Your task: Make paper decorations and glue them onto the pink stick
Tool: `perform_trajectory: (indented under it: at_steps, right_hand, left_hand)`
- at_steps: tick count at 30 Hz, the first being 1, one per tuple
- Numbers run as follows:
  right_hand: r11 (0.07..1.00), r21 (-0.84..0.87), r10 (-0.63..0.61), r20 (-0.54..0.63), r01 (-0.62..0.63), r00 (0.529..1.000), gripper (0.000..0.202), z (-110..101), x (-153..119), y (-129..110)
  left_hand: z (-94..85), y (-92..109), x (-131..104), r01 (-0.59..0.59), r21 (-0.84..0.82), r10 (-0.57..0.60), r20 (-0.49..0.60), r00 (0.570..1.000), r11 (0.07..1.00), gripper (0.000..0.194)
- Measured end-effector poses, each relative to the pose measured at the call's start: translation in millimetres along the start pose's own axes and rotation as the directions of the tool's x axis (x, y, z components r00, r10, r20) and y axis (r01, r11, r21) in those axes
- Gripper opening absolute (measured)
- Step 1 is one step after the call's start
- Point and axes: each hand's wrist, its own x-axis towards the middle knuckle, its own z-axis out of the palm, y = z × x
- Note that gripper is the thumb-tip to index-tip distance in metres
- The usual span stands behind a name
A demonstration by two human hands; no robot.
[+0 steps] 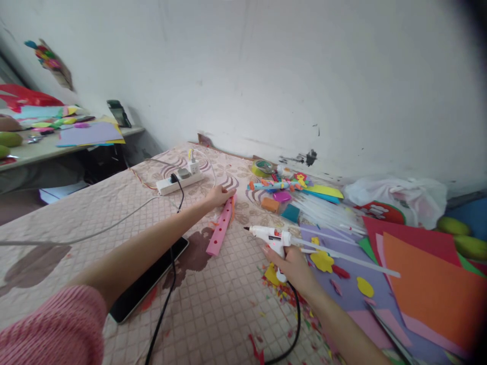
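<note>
My left hand (220, 195) reaches to the middle of the table, its fingers closed on the far end of a pink strip (221, 230) with dark red dots. Something thin and orange shows beside the strip near my fingertips. In my right hand (292, 261) is a white glue gun (272, 237), its dark nozzle pointing left toward the strip without touching it. A long clear glue stick (350, 258) sticks out of the gun's back. Below it hangs the black cord (299, 314).
A white power strip (180, 181) with plugs and cables lies left of my left hand. Under my left forearm is a black tablet (152, 279). Coloured sheets (429, 289), scissors (391, 332), paper scraps, tape (262, 168) and a plastic bag (399, 197) occupy the right side.
</note>
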Motion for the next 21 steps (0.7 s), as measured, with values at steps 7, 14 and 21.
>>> perform_trajectory:
  at_steps: [7,14,21]
  right_hand:
    - [0.999,-0.026,0.030,0.005,-0.030,1.000,0.029,1.1,-0.8,1.8]
    - [1.000,0.012,0.021,0.017,-0.021,1.000,0.029,2.2,0.3,4.1]
    - [0.998,-0.044,0.035,0.009,-0.034,0.999,0.027,0.8,0.5,0.9]
  left_hand:
    - [1.9,-6.4,1.9,0.034,0.003,-0.035,0.082,0.996,0.999,0.033]
    - [0.9,-10.1,3.0,-0.019,0.021,0.017,0.086,0.996,1.000,0.029]
    - [1.0,-11.6,2.8,-0.081,0.010,0.080,0.016,0.997,0.997,0.023]
